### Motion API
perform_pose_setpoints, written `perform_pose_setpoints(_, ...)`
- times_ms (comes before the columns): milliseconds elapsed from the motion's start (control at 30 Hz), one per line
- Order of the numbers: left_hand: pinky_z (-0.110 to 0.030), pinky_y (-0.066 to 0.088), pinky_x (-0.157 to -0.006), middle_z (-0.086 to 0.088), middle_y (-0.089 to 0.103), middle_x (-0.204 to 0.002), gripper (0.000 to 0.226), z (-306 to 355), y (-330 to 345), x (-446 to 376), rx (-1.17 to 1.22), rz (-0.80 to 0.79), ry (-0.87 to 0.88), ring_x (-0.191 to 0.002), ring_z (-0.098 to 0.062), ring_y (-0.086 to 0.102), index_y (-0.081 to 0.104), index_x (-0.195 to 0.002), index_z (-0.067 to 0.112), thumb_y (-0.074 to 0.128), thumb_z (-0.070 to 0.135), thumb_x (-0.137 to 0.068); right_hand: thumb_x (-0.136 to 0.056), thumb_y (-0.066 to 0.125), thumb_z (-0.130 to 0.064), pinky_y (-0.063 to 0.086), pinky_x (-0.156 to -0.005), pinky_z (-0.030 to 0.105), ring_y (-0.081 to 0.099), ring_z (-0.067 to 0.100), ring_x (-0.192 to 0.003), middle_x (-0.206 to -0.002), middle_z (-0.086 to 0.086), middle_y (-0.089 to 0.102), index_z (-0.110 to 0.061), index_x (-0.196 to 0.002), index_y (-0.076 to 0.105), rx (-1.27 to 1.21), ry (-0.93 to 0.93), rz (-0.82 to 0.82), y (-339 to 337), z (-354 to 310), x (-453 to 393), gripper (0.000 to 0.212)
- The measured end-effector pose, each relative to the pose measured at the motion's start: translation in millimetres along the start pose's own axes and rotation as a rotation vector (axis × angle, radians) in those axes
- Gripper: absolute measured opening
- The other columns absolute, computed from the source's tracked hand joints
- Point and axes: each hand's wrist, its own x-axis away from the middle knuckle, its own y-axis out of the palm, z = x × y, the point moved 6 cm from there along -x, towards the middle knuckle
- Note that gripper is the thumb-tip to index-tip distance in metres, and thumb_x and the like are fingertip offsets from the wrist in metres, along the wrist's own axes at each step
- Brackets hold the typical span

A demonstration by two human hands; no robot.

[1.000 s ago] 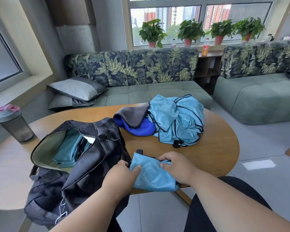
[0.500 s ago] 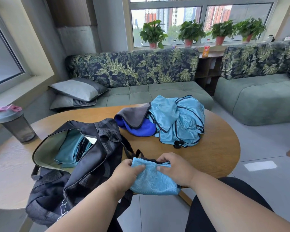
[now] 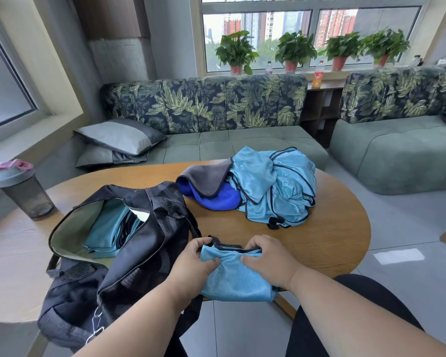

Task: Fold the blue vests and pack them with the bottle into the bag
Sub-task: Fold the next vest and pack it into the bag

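A folded blue vest (image 3: 236,278) lies at the near edge of the round wooden table (image 3: 332,235), partly over the edge. My left hand (image 3: 191,266) grips its left top corner and my right hand (image 3: 267,260) grips its right top edge, thumbs on the cloth. The black bag (image 3: 129,253) lies open to the left, with folded blue vests (image 3: 108,233) inside. A heap of unfolded blue vests (image 3: 273,186) sits at the far side of the table. The dark shaker bottle (image 3: 21,188) with a pink-grey lid stands far left.
A grey and royal-blue cloth (image 3: 209,186) lies against the vest heap. Behind the table is a leaf-patterned sofa (image 3: 216,104) with grey cushions (image 3: 121,137). A second sofa (image 3: 397,150) is at the right, and potted plants line the window sill.
Both hands have drawn the folded vest slightly up and closer together along its top edge. Bag, heap and bottle have not moved.
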Motion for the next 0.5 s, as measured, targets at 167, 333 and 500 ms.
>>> perform_pose_setpoints(167, -0.03, 0.061, -0.087, 0.0, 0.08, -0.11, 0.048, 2.5, 1.3, 4.2, 0.038, -0.032, 0.047, -0.101, -0.017, 0.077, 0.06, -0.13, 0.025, 0.074, -0.003, -0.094, -0.084, 0.079, -0.05, 0.044, -0.09, 0.022, 0.058, 0.008, -0.103, -0.108, -0.009, 0.059, -0.033, -0.095, 0.072, -0.12, 0.021, -0.12, 7.2, -3.8, -2.9, 0.021)
perform_pose_setpoints(333, -0.022, 0.059, -0.079, -0.002, 0.08, -0.111, 0.047, 4.3, 2.7, 8.9, 0.066, -0.052, 0.088, -0.1, -0.016, 0.077, 0.061, -0.129, 0.023, 0.07, -0.007, -0.095, -0.082, 0.054, -0.078, 0.043, -0.099, 0.037, 0.054, 0.017, -0.107, -0.102, -0.005, 0.059, -0.029, -0.074, 0.066, 0.014, 0.093, -0.086, 4.9, -1.5, -5.1, 0.051)
perform_pose_setpoints(500, -0.043, 0.06, -0.098, -0.007, 0.079, -0.11, 0.049, 5.3, 3.2, 8.5, 0.031, -0.069, 0.155, -0.106, -0.029, 0.075, 0.061, -0.132, 0.025, 0.07, -0.006, -0.094, -0.107, 0.038, -0.052, 0.044, -0.099, 0.042, 0.056, 0.026, -0.112, -0.108, 0.002, 0.067, -0.024, -0.102, 0.074, 0.037, 0.131, -0.15, 6.0, -1.7, -7.5, 0.045)
